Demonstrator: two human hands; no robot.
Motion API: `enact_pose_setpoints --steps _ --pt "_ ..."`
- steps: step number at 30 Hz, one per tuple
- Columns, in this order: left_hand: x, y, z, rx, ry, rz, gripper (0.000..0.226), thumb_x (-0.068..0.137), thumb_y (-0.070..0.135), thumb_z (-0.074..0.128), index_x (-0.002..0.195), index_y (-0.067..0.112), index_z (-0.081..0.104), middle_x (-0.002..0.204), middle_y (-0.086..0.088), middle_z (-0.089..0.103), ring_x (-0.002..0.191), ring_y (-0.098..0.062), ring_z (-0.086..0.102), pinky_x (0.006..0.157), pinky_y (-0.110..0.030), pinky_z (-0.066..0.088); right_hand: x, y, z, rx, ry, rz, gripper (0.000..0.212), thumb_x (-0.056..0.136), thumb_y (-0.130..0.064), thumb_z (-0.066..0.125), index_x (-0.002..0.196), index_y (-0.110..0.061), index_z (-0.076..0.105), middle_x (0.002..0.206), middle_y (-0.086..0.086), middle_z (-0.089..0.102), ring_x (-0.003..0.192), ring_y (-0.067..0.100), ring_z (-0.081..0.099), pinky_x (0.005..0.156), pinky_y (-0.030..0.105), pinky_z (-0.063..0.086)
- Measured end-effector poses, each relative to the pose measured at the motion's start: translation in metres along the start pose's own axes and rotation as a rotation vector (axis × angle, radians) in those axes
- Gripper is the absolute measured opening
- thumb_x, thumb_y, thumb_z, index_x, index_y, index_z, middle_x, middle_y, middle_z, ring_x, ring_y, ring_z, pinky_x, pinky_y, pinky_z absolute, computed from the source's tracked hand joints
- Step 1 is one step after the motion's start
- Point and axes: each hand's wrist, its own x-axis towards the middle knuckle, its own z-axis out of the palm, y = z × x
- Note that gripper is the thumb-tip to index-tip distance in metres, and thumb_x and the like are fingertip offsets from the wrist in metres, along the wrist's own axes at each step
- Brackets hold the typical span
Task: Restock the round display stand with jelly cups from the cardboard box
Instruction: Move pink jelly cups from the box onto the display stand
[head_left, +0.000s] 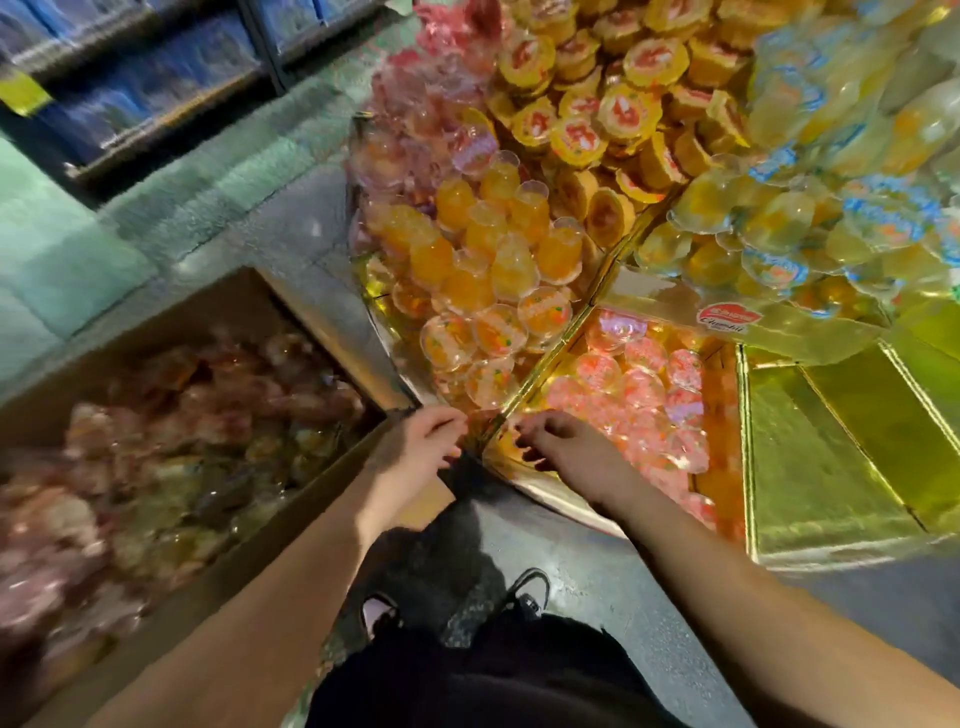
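Both hands empty, fingers loosely curled: left hand (423, 441), right hand (558, 441) flanked stand's gold divider (540, 371); pink jelly cups (644, 395) just beyond right hand.

Open room is left above the brown cardboard box (291, 499) at the near left, heaped with blurred cups. To the right, passage is blocked by the gold foil divider (550, 358) and piled orange jelly cups (483, 270); the gold foil-lined compartment (810, 467) at the right lies bare.

Grey floor (587, 561): cardboard box (291, 499) w/ jelly cups (171, 441), display stand (566, 499).
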Motion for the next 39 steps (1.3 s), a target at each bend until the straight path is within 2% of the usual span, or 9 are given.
enact_pose_setpoints --steps 5,9,12,17,21,25,30,33,39 --pt "-0.044 -0.048 -0.113 0.131 0.131 -0.010 0.019 0.099 0.025 0.056 0.091 0.038 0.068 0.097 0.002 0.068 0.092 -0.021 0.063 0.081 -0.034 0.048 0.001 -0.057 0.099 -0.388 -0.220 -0.215 0.019 0.100 -0.029 0.047 0.103 -0.021 0.064 0.112 -0.007 0.066 0.100 0.009 0.059 0.078 0.015 0.041" --pt "-0.087 -0.093 -0.184 0.321 0.313 -0.022 0.013 0.098 0.017 0.058 0.108 0.014 0.065 0.102 -0.004 0.066 0.083 -0.010 0.057 0.075 -0.010 0.044 0.008 -0.085 0.176 -0.542 -0.353 -0.316 0.022 0.101 -0.029 0.048 0.107 -0.016 0.064 0.110 -0.002 0.067 0.099 0.014 0.061 0.081 0.023 0.045" --pt "-0.109 -0.134 -0.225 0.421 0.388 -0.073 0.020 0.097 0.012 0.059 0.113 0.007 0.068 0.111 -0.009 0.066 0.098 -0.020 0.060 0.087 -0.020 0.042 0.019 -0.095 0.229 -0.671 -0.410 -0.344 0.024 0.100 -0.029 0.050 0.110 -0.012 0.063 0.107 0.007 0.066 0.098 0.022 0.061 0.087 0.036 0.049" --pt "-0.123 -0.181 -0.277 0.485 0.455 -0.191 0.021 0.098 0.016 0.057 0.112 0.005 0.068 0.122 -0.014 0.061 0.113 -0.028 0.057 0.093 -0.026 0.039 0.040 -0.099 0.293 -0.871 -0.458 -0.362 0.025 0.100 -0.028 0.051 0.112 -0.009 0.062 0.110 0.011 0.063 0.102 0.027 0.060 0.076 0.027 0.041" --pt "-0.116 -0.223 -0.307 0.443 0.459 -0.364 0.031 0.096 0.029 0.056 0.120 0.011 0.061 0.131 -0.011 0.055 0.117 -0.025 0.053 0.100 -0.042 0.045 0.066 -0.100 0.331 -1.069 -0.475 -0.312 0.034 0.101 -0.030 0.048 0.126 -0.009 0.057 0.125 0.012 0.059 0.111 0.027 0.057 0.086 0.030 0.043" --pt "-0.112 -0.249 -0.312 0.387 0.492 -0.424 0.054 0.092 0.042 0.056 0.137 0.013 0.047 0.146 -0.010 0.036 0.130 -0.028 0.040 0.105 -0.044 0.041 0.093 -0.088 0.361 -1.191 -0.426 -0.239 0.041 0.099 -0.031 0.048 0.137 -0.017 0.050 0.137 0.008 0.051 0.121 0.024 0.052 0.097 0.034 0.045" --pt "-0.100 -0.271 -0.325 0.527 0.662 -0.477 0.058 0.092 0.035 0.058 0.140 0.009 0.038 0.151 -0.016 0.025 0.136 -0.034 0.031 0.107 -0.050 0.039 0.131 -0.084 0.373 -1.128 -0.184 -0.181 0.065 0.095 -0.021 0.055 0.153 -0.020 0.025 0.162 0.007 0.016 0.145 0.033 0.025 0.113 0.048 0.036" --pt "-0.094 -0.279 -0.333 0.525 0.743 -0.551 0.060 0.095 0.039 0.052 0.144 0.008 0.033 0.151 -0.019 0.025 0.135 -0.037 0.029 0.108 -0.053 0.036 0.151 -0.086 0.371 -1.143 -0.033 -0.177 0.073 0.096 -0.022 0.054 0.156 -0.020 0.013 0.164 0.008 0.009 0.149 0.035 0.011 0.118 0.051 0.019" --pt "-0.079 -0.286 -0.348 0.014 0.957 -0.646 0.071 0.094 0.033 0.058 0.149 0.007 0.021 0.152 -0.017 0.021 0.133 -0.038 0.032 0.102 -0.046 0.039 0.191 -0.082 0.376 -1.114 0.147 -0.115 0.077 0.093 -0.031 0.058 0.156 -0.018 0.016 0.159 0.010 0.022 0.143 0.037 0.023 0.116 0.052 0.022"
